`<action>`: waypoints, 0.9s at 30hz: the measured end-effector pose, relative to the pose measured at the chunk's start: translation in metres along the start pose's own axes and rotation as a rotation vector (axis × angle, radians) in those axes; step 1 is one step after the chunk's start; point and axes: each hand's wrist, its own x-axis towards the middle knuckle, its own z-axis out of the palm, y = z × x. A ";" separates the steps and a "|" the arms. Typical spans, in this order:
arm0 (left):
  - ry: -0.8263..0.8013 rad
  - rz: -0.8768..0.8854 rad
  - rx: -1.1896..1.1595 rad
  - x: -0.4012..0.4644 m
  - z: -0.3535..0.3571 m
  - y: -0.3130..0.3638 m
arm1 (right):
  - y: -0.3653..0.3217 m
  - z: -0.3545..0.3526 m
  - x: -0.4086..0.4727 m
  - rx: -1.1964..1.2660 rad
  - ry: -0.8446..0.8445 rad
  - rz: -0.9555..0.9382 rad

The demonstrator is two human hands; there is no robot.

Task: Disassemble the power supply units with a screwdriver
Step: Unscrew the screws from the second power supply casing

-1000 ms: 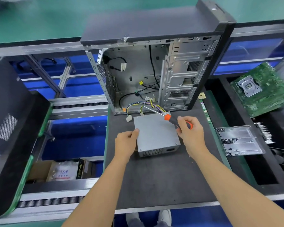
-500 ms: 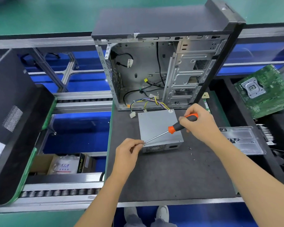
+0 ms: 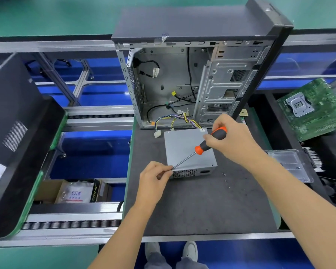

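1. Centrally, the grey power supply unit (image 3: 189, 150) lay flat on the dark mat (image 3: 198, 206) of the desk, just near of the open computer case (image 3: 192, 74), its vented face turned to the near side
2. A bundle of coloured wires (image 3: 180, 119) ran from the unit's far edge into the bottom of the case
3. The right hand (image 3: 233, 140) was curled round the orange and black handle of the screwdriver (image 3: 200, 147), above the unit's far right part
4. The metal shaft slanted down to the near left, its tip at the unit's near left corner
5. The left hand (image 3: 155, 176) pinched at that tip with thumb and forefinger, touching the unit's corner; whether a screw sat between them could not be told
6. Small loose screws (image 3: 227, 181) lay on the mat to the near right of the unit
7. A green circuit board (image 3: 314, 107) leaned at the far right, with a metal plate (image 3: 291, 162) nearer, right of the mat
8. A black panel (image 3: 14, 133) stood tilted at the left, over the roller conveyor (image 3: 72, 224)
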 end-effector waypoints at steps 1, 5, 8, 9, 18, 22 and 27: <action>0.005 0.001 -0.002 0.000 0.000 0.000 | -0.008 -0.001 0.000 -0.049 -0.019 -0.039; 0.029 -0.019 -0.024 0.000 0.003 0.002 | -0.055 -0.002 -0.001 -0.310 -0.086 -0.272; 0.047 -0.035 -0.054 0.002 0.005 0.001 | -0.090 0.006 -0.002 -0.480 -0.173 -0.420; 0.044 -0.039 -0.053 0.002 0.005 0.001 | -0.099 0.008 0.000 -0.518 -0.183 -0.433; 0.015 -0.103 -0.246 0.010 -0.020 0.026 | -0.138 0.027 0.019 -0.826 -0.281 -0.515; -0.044 0.001 -0.308 0.026 -0.045 0.062 | -0.138 0.027 0.016 -0.768 -0.364 -0.549; -0.175 -0.009 -0.357 0.030 -0.057 0.080 | -0.133 0.020 0.013 -0.605 -0.530 -0.587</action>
